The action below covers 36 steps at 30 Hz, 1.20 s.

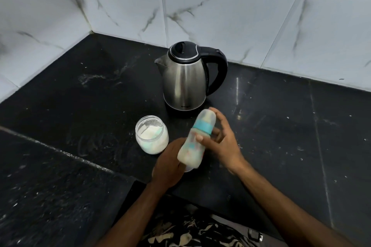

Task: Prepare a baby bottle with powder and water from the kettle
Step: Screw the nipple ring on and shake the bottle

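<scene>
Bottle [195,138]: I hold it above the counter [281,126], in front of the kettle [184,78] and just right of the jar [152,135]. It is tilted, cap end up and away from me, base toward my left hand [168,164].

Right hand [222,142]: closed around the bottle's middle. My thumb crosses the near side just below the teal ring [202,125]; my fingers wrap behind the cap.

Left hand: sits at the bottle's base with the fingers curled. I cannot tell whether it grips the base or something under it.

Reason for hold: the ring and cap are on and milky liquid fills the lower body, so I judge that powder and water are already in. A two-handed tilted grip suits shaking or rolling to mix. The blurred outline of the bottle fits that reading.

Kettle: upright at the back, lid shut, spout left, handle right, kept clear of my hands.

Jar: open, part full of white powder, set close for reach. A pale teal shape lies in the powder, perhaps a scoop.

Hidden: a small white object shows under the bottle's base between my hands. It may be the jar lid; I cannot confirm this.

Unclear: bottle markings and liquid level are too blurred to read.
</scene>
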{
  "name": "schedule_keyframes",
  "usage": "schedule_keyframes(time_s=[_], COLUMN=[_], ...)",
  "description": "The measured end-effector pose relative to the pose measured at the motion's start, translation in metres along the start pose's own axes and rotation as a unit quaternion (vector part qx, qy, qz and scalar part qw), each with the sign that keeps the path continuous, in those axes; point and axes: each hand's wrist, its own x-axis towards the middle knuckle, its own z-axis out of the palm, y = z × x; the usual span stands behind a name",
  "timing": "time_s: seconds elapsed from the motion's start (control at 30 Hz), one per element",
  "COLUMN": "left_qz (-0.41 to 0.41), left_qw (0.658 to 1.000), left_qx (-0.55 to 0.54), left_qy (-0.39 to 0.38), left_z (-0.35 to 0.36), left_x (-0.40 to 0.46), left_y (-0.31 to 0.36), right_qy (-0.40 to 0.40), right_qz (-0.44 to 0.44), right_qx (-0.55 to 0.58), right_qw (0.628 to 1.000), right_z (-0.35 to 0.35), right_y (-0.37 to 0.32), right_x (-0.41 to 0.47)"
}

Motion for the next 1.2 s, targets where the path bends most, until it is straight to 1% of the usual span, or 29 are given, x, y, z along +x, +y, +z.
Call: schedule_keyframes(time_s=[0.03,0.1,0.13,0.17,0.2,0.27,0.3,0.33,0.37,0.43,0.47,0.5,0.53,0.6,0.63,0.67,0.7,0.77,0.8,0.83,0.87,0.9,0.97,1.0,1.03,1.1,1.13,1.17,1.2], left_qz=[0.004,0.009,0.010,0.012,0.011,0.006,0.011,0.019,0.023,0.024,0.022,0.019,0.023,0.028,0.025,0.020,0.016,0.022,0.021,0.017,0.017,0.010,0.004,0.008,0.008,0.013,0.012,0.005,0.003], left_qw=[1.000,1.000,1.000,1.000,0.999,1.000,1.000,1.000,0.999,0.999,0.999,0.999,0.999,0.999,1.000,1.000,1.000,0.999,0.999,1.000,1.000,1.000,1.000,0.999,0.999,1.000,1.000,1.000,1.000], left_qx=[0.008,0.013,0.014,0.012,0.010,-0.007,-0.008,-0.009,-0.005,0.001,0.001,0.003,0.006,-0.003,-0.007,-0.012,-0.012,0.006,0.008,0.009,0.009,0.004,-0.027,-0.038,-0.035,-0.009,-0.002,0.003,0.006], left_qy=[0.007,0.020,0.019,0.024,0.032,0.020,0.007,0.012,0.021,0.031,0.029,0.030,0.037,0.027,0.012,0.007,0.019,0.035,0.030,0.022,0.023,0.025,0.011,0.002,0.006,0.026,0.026,0.022,0.019], left_z=[0.002,0.002,0.002,0.002,0.001,-0.001,-0.001,0.000,0.002,0.004,0.004,0.004,0.004,0.001,-0.001,-0.001,0.001,0.004,0.003,0.005,0.006,0.006,0.003,0.002,0.003,0.003,0.003,0.004,0.005], left_x=[-0.002,-0.003,-0.003,-0.003,-0.003,-0.001,0.000,0.001,-0.001,-0.002,-0.003,-0.003,-0.003,-0.001,0.000,0.000,-0.001,-0.002,-0.003,-0.002,-0.003,-0.003,-0.001,-0.001,-0.001,-0.002,-0.002,-0.002,-0.003], left_y=[-0.002,0.001,0.002,0.004,0.004,0.005,0.004,0.002,0.000,0.000,0.000,0.000,-0.001,0.000,0.001,0.002,0.001,0.000,-0.001,-0.003,-0.004,-0.004,-0.002,-0.002,-0.002,0.000,0.000,-0.001,-0.002], right_qy=[0.044,0.129,0.140,0.129,0.099,-0.004,-0.031,-0.020,0.029,0.128,0.147,0.144,0.115,0.002,-0.044,-0.051,-0.017,0.089,0.117,0.125,0.112,0.079,-0.035,-0.057,-0.033,0.080,0.119,0.134,0.124], right_qz=[-0.015,-0.028,-0.027,-0.024,-0.013,0.013,0.017,0.008,-0.002,-0.019,-0.024,-0.022,-0.012,0.012,0.014,0.004,-0.008,-0.020,-0.026,-0.029,-0.024,-0.012,0.010,0.010,0.001,-0.013,-0.021,-0.026,-0.026], right_qx=[0.030,0.138,0.170,0.164,0.130,0.026,-0.002,0.002,0.033,0.144,0.179,0.182,0.158,0.048,0.006,-0.003,0.019,0.122,0.165,0.180,0.160,0.111,-0.004,-0.022,-0.003,0.101,0.148,0.167,0.154], right_qw=[0.998,0.982,0.975,0.978,0.986,1.000,0.999,1.000,0.999,0.981,0.973,0.973,0.981,0.999,0.999,0.999,1.000,0.988,0.979,0.975,0.980,0.991,0.999,0.998,0.999,0.992,0.982,0.977,0.980], right_z=[-0.002,-0.008,-0.009,-0.008,-0.005,0.003,0.003,0.001,-0.001,-0.009,-0.011,-0.012,-0.010,-0.003,-0.002,-0.003,-0.003,-0.006,-0.008,-0.008,-0.007,-0.005,0.002,0.001,0.001,-0.004,-0.006,-0.006,-0.005], right_y=[-0.003,-0.009,-0.010,-0.009,-0.006,0.000,0.003,0.003,0.001,-0.004,-0.006,-0.005,-0.004,0.000,0.002,0.003,0.000,-0.009,-0.010,-0.009,-0.005,-0.001,0.008,0.010,0.009,-0.001,-0.004,-0.006,-0.005], right_x=[0.005,0.016,0.018,0.016,0.012,0.000,-0.002,0.000,0.003,0.015,0.019,0.018,0.015,0.004,0.000,0.000,0.003,0.013,0.017,0.018,0.016,0.012,0.002,0.000,0.002,0.011,0.015,0.017,0.015])
